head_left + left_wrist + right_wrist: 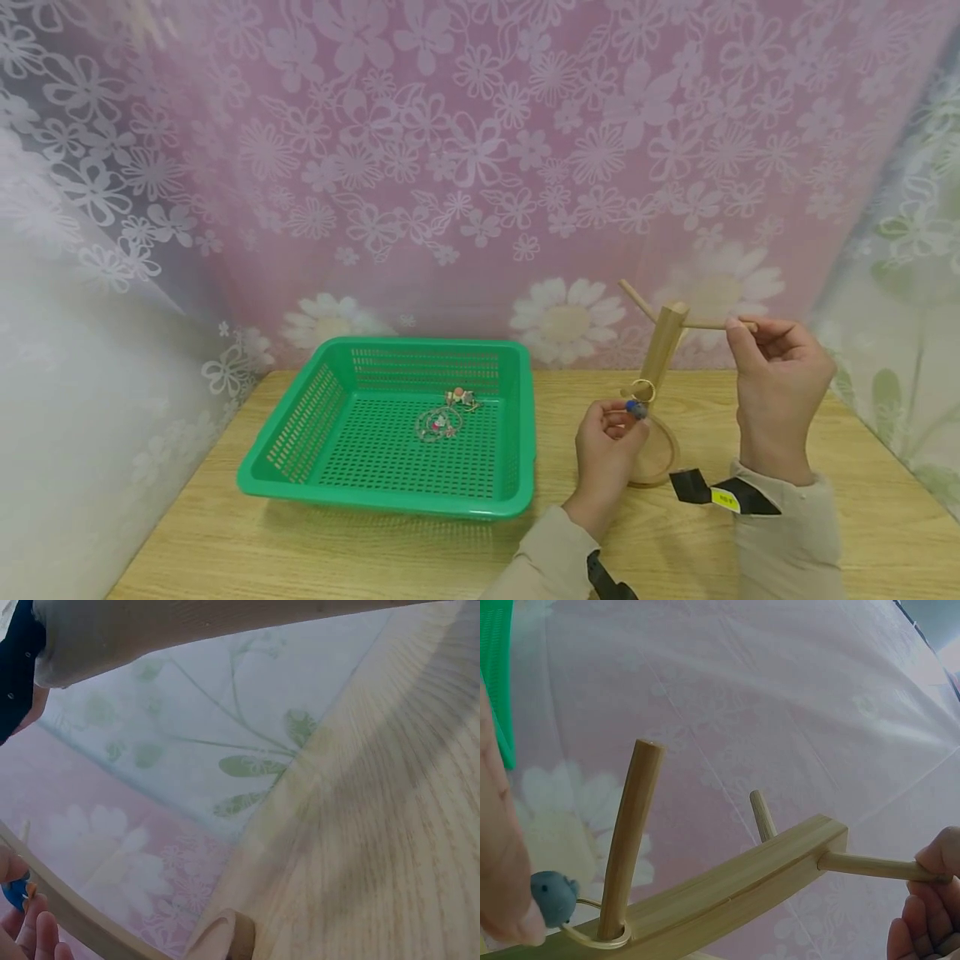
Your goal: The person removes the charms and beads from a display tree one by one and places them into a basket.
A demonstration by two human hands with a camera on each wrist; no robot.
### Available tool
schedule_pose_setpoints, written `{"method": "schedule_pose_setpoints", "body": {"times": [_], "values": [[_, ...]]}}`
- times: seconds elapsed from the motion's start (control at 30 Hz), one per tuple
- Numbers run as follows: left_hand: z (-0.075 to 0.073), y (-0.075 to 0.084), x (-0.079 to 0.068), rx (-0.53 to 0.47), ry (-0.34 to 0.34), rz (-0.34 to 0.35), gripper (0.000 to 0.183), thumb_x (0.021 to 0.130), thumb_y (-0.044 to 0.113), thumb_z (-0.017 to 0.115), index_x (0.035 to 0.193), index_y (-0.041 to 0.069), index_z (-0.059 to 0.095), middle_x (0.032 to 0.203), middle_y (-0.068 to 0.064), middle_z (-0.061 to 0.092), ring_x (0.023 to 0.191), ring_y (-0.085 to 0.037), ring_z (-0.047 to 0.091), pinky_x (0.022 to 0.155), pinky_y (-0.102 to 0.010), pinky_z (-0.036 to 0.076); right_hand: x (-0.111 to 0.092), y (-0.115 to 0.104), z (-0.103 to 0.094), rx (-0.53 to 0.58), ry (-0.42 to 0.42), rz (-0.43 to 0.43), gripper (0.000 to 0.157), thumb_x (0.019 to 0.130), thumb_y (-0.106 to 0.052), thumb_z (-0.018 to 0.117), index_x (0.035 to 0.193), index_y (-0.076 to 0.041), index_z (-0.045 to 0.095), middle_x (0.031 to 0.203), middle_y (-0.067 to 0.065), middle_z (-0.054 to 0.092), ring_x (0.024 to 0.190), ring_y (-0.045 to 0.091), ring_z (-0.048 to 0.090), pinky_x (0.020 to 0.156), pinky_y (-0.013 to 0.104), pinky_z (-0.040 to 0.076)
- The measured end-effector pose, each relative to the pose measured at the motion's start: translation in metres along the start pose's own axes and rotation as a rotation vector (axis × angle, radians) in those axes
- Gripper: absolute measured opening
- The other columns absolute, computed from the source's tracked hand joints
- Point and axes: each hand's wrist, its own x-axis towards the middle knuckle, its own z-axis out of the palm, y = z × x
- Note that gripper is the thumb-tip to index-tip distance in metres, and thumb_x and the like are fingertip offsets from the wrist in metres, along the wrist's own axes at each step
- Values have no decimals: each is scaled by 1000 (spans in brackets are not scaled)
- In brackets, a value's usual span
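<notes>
A wooden stand (660,350) with several pegs and a round base (672,454) is upright at the right of the table. My left hand (611,446) pinches a small blue-grey bead-like figure (553,898) between thumb and fingers. From that figure runs a thin golden loop (622,940), which goes round the base of a lower peg (630,832) in the right wrist view. Higher up, my right hand (783,375) pinches the end of the upper right peg (870,866). Only the left fingertips (45,930) show in the left wrist view, low in the corner.
Left of the stand sits a green plastic basket (375,502) with slotted walls. Inside it lie bead bracelets (438,425) and a small trinket with an orange bead (460,395). Behind the wooden table (375,554) hangs a flowered pink curtain (480,167).
</notes>
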Motion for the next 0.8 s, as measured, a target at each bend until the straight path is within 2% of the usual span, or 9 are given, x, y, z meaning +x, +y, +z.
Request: {"method": "schedule_pose_setpoints", "body": {"times": [0.4, 0.8], "values": [[-1, 13, -1, -64, -20, 20, 26, 77, 8, 73, 99, 11, 60, 85, 1, 61, 72, -8, 51, 63, -15, 44, 2, 1, -1, 19, -3, -6, 8, 74, 4, 75, 74, 4, 67, 67, 2, 65, 55, 8, 49, 48, 13, 39], [-3, 7, -2, -128, 1, 93, 27, 77, 7, 68, 103, 6, 58, 88, 0, 60, 73, -6, 50, 65, -14, 43, 0, 1, -1, -6, -14, 6, 10, 75, 3, 75, 73, 1, 65, 68, 1, 64, 58, 9, 52, 53, 13, 43]]}}
